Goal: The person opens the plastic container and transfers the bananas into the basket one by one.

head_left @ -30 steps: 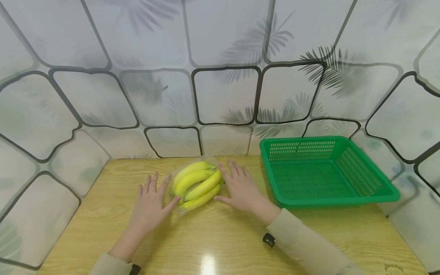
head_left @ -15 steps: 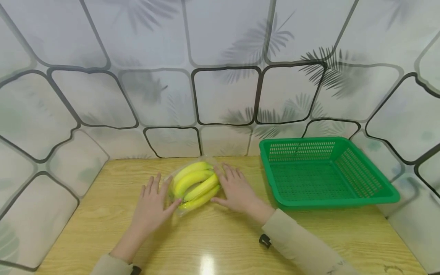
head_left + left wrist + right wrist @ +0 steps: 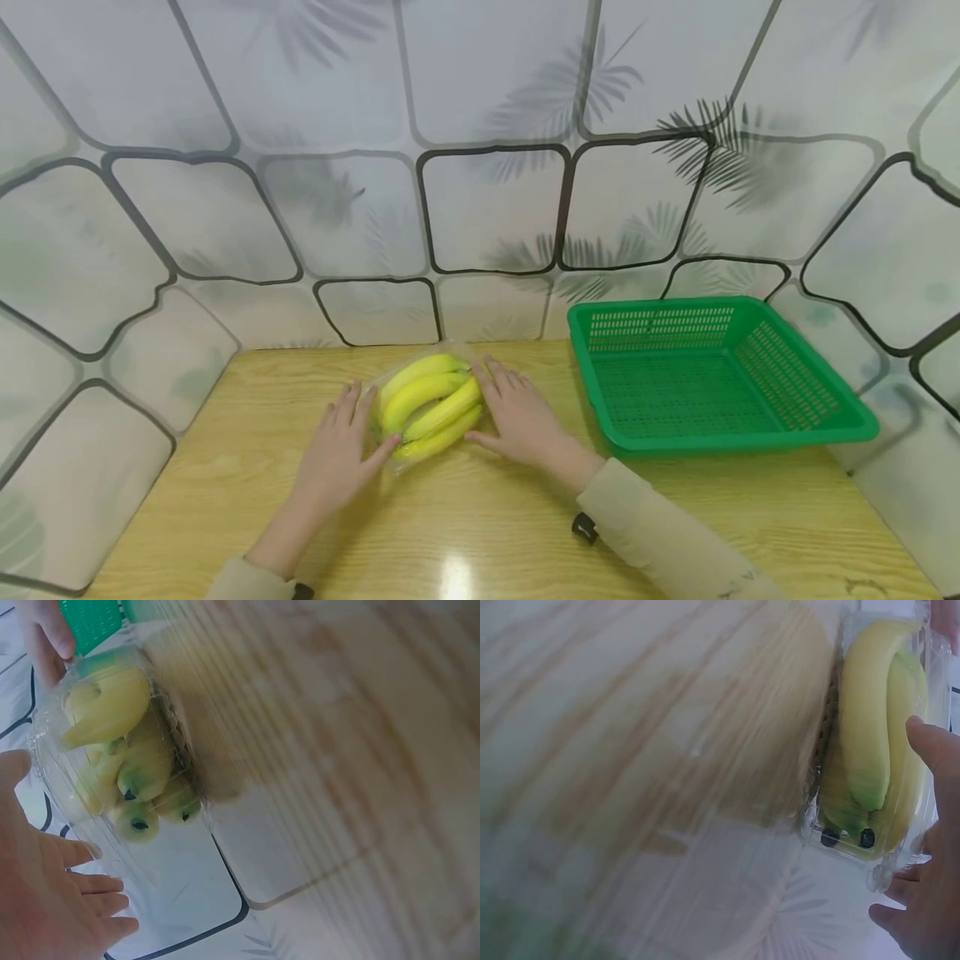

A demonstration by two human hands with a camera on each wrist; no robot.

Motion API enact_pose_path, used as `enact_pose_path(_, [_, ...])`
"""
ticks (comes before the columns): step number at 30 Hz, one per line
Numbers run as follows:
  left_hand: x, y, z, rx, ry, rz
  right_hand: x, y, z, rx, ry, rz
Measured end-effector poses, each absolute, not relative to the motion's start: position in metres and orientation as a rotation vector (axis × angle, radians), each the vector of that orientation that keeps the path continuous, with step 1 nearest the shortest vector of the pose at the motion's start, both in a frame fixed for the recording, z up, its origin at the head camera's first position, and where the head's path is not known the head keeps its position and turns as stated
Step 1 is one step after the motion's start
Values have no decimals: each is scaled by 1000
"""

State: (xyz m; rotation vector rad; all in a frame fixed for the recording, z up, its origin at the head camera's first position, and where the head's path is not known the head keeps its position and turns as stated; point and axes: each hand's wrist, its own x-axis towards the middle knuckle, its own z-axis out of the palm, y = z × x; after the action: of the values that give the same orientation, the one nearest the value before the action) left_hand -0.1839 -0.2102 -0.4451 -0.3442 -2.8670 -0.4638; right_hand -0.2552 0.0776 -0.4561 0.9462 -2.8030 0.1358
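Observation:
A clear plastic clamshell box holding several yellow bananas lies on the table. At its left side is my left hand, fingers extended, the thumb at the near-left corner. My right hand lies along the right side with its fingers straight. In the left wrist view, the left fingers spread beside the clear box. The right wrist view has my right hand against the lid side of the box; part of its fingers is hidden behind the plastic.
To the right on the wooden table stands a green perforated plastic basket with nothing in it. A patterned wall covering rises behind the table and along both sides.
My right hand has shifted slightly left, closer against the box. The left hand has edged right, its thumb reaching a little further over the corner. The bananas have barely moved.

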Motion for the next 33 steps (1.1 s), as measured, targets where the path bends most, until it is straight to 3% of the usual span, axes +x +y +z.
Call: enact_pose_path(33, [-194, -206, -445, -479, -2952, -412, -230, 101, -456, 996, -2747, 153])
